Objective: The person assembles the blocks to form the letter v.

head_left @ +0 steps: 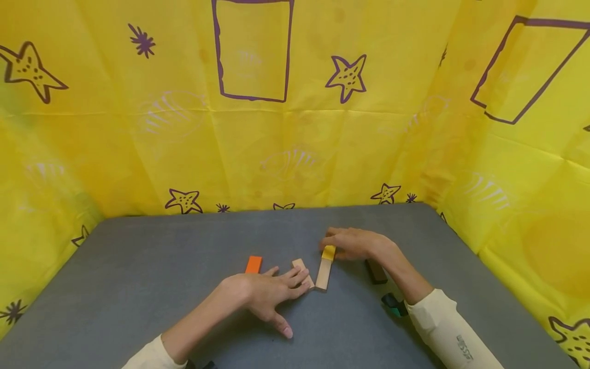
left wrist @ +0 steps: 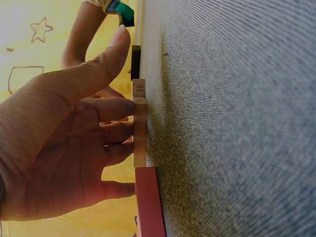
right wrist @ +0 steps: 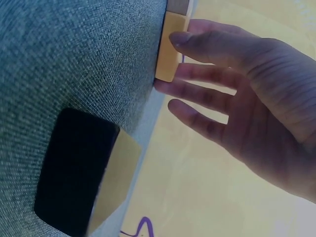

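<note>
My left hand [head_left: 272, 294] lies over a slanted plain wooden block [head_left: 297, 264], fingers spread and fairly straight, their tips touching it. Just beyond that wrist is an orange block [head_left: 253, 264], which looks reddish in the left wrist view. My right hand [head_left: 355, 243] pinches a yellow block [head_left: 328, 253] between thumb and fingers; the thumb [right wrist: 185, 38] shows on its near side in the right wrist view. The yellow block meets the far end of a second plain wooden block [head_left: 323, 275]. The near ends of both plain blocks almost meet.
A dark block [head_left: 377, 272] lies on the grey tabletop [head_left: 161, 256], partly under my right forearm. A black and green wrist strap [head_left: 394, 305] is on the right wrist. Yellow patterned cloth [head_left: 253, 154] stands behind the table and along both sides.
</note>
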### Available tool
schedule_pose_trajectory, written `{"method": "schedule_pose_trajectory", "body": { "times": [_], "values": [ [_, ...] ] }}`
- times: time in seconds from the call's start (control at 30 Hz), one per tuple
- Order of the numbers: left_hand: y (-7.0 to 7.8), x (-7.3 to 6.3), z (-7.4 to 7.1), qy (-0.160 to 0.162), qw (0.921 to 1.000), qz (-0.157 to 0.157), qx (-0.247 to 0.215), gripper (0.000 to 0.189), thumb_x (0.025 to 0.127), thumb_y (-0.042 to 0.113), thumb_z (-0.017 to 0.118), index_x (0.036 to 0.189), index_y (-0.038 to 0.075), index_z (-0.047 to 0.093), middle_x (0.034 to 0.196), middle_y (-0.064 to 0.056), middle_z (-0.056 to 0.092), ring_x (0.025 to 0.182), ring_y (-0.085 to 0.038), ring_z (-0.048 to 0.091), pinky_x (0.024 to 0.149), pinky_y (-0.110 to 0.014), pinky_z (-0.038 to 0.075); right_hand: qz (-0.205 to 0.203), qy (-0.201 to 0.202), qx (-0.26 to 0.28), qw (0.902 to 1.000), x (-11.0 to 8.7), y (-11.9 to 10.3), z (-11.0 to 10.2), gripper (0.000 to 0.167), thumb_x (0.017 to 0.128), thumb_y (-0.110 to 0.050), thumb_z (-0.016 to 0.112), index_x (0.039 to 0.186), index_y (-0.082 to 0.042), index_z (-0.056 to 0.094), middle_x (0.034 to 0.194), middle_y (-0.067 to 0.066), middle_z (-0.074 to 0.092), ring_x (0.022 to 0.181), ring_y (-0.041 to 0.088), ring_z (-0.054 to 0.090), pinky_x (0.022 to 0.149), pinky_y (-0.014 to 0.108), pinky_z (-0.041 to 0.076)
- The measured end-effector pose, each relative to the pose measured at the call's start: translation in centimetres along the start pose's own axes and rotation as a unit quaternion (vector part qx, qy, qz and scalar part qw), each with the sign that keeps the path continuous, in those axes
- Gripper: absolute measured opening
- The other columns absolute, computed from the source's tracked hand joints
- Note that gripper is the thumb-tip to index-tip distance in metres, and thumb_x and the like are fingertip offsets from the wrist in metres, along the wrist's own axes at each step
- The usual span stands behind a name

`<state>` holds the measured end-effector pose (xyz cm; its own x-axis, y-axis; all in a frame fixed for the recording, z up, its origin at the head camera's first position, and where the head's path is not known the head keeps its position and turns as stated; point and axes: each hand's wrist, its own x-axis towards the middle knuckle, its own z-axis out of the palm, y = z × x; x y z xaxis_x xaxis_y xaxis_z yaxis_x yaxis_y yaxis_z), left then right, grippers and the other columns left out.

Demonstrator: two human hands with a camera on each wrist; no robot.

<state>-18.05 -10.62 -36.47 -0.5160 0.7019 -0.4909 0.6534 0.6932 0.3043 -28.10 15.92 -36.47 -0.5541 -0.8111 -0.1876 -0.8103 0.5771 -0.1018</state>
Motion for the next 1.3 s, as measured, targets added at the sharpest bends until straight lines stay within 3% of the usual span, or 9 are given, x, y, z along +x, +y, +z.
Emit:
{"method": "schedule_pose_trajectory", "body": {
  "times": [0.33, 1.3],
  "values": [
    [0.02, 0.00, 0.04, 0.004, 1.0000, 0.002, 0.006, 0.103, 0.090, 0.062, 0.071, 0.169, 0.028, 0.015, 0.179, 0.004, -0.003, 0.167, -0.016, -0.001, 0.133, -0.060, 0.009, 0.012, -0.006, 0.003, 0.9999, 0.05, -0.14, 0.02, 0.034, 0.099, -0.006, 0.070, 0.129, -0.020, 0.067, 0.131, 0.010, 0.062, 0.103, 0.022, 0.064, 0.089, 0.040, 0.058],
    [0.14, -0.16, 0.00, 0.010, 0.9998, 0.003, 0.015, 0.102, 0.090, 0.061, 0.072, 0.169, 0.026, 0.018, 0.179, 0.004, -0.001, 0.167, -0.017, 0.000, 0.133, -0.057, 0.012, -0.021, 0.021, -0.012, 0.9995, 0.08, 0.05, 0.10, 0.031, 0.097, -0.004, 0.072, 0.126, -0.014, 0.068, 0.122, 0.010, 0.065, 0.098, 0.020, 0.064, 0.086, 0.036, 0.058]
  ]
}}
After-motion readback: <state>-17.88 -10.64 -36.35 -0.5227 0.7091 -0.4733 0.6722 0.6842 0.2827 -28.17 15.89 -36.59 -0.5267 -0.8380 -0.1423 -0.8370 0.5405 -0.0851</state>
